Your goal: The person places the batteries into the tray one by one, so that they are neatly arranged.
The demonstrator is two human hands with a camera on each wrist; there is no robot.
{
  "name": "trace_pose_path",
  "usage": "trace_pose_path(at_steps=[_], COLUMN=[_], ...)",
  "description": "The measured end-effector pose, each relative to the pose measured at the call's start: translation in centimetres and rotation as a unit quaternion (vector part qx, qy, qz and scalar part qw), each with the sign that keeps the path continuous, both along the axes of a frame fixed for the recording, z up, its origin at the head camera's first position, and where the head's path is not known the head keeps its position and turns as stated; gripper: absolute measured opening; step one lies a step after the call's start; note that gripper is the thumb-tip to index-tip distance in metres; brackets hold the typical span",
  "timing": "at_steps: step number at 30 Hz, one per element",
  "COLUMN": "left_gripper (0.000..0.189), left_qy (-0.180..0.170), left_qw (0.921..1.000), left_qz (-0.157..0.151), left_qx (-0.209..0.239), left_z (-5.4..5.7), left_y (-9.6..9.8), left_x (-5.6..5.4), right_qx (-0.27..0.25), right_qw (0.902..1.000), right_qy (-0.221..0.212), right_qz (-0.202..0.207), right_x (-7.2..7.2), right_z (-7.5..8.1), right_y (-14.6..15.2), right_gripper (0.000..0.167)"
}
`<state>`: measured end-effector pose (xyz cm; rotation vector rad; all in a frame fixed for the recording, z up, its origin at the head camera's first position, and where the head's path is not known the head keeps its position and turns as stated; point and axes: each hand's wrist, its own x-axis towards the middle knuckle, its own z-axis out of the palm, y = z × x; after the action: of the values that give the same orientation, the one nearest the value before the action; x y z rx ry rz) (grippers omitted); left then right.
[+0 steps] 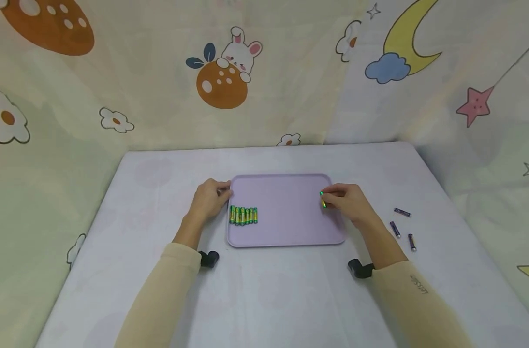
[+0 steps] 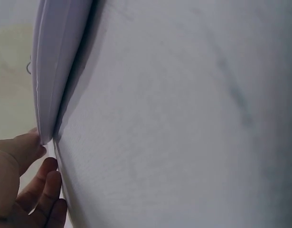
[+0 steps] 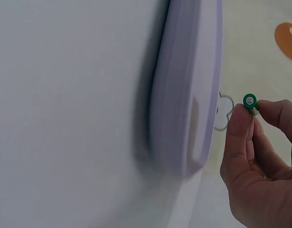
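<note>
A lilac tray [image 1: 286,210] lies on the white table. My left hand [image 1: 209,198] holds the tray's left edge near the far corner, thumb and a finger at the rim; in the left wrist view its other fingertips [image 2: 53,183] rest low by the table surface. Along the tray's left side, several green-and-yellow batteries [image 1: 242,216] stand side by side in a row. Over the right side of the tray, my right hand [image 1: 347,200] pinches one more green battery [image 3: 250,100] between thumb and fingertips. Its flat end faces the right wrist camera.
Three dark batteries lie loose on the table right of the tray: one farther back [image 1: 402,212], one in the middle [image 1: 395,229] and one nearer [image 1: 412,242]. A patterned curtain [image 1: 160,72] stands behind the table and along both sides.
</note>
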<state>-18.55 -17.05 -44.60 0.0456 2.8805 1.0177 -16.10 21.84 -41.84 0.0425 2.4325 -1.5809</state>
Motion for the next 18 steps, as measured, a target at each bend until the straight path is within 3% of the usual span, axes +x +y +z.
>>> trace_pose_path(at_steps=[9,14,18], left_gripper=[0.038,0.039,0.039], left_qy=[0.007,0.015,0.011], left_qw=[1.0,0.9999,0.9999], left_qz=[-0.005,-0.004,-0.011], left_qx=[0.002,0.002,0.006], left_z=[0.0,0.1,0.0], left_y=[-0.2,-0.4,-0.4], left_x=[0.1,0.2,0.1], right_qx=[0.036,0.048,0.041], right_qw=[0.9987,0.9964,0.9964], right_qy=[0.01,0.009,-0.005], right_qz=[0.033,0.069,0.074], right_x=[-0.9,-0.9,-0.6], right_z=[-0.9,-1.5,-1.9], right_y=[-4.2,-6.9,-8.8], right_gripper=[0.03,0.027,0.022])
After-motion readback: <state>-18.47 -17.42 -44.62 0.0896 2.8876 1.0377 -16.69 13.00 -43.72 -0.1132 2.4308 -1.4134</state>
